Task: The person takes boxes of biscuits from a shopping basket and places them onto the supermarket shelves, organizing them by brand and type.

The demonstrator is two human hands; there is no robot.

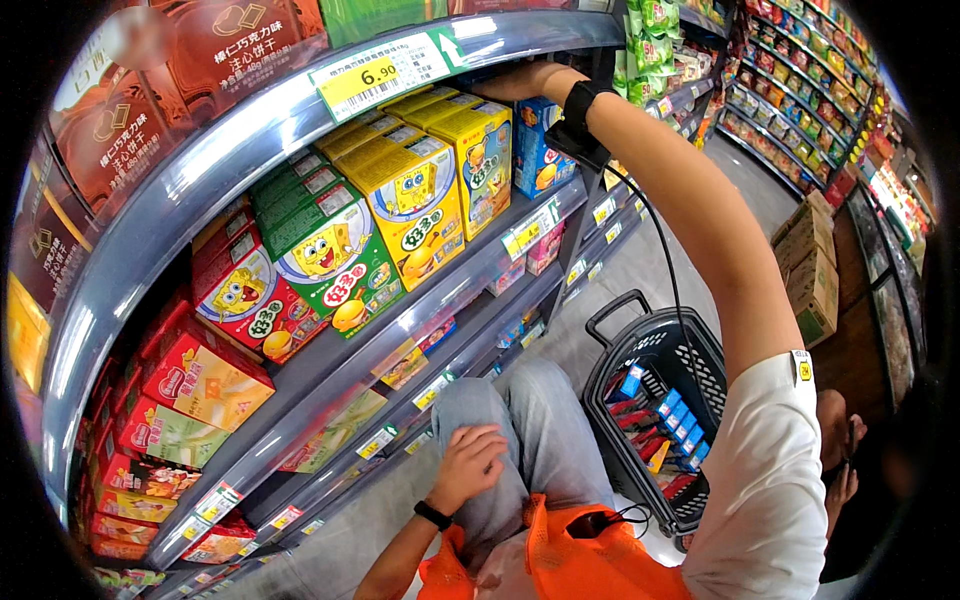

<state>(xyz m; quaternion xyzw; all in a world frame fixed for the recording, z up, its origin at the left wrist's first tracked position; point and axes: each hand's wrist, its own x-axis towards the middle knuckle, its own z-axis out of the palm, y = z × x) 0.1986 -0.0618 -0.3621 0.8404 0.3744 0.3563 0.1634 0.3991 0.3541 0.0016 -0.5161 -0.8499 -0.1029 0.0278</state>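
Note:
My right hand [525, 81] reaches in above the yellow SpongeBob biscuit boxes [480, 161], near a blue biscuit box [534, 150]. Its fingers are hidden under the upper shelf [540, 37], so their grip does not show. On that wrist sits a black strap with a small device [577, 139] and a cable. My left hand [471, 461] rests on my jeans-clad knee, holding nothing, its fingers loosely bent. Green [330, 247] and red SpongeBob boxes [251, 289] stand to the left in the same row.
A black shopping basket [600, 375] stands on the floor at my right, with blue and red packets inside. Red wafer boxes [184, 401] fill the shelf's left end. Cardboard cartons [810, 277] are stacked across the aisle. Another person's hands [844, 480] show at the right edge.

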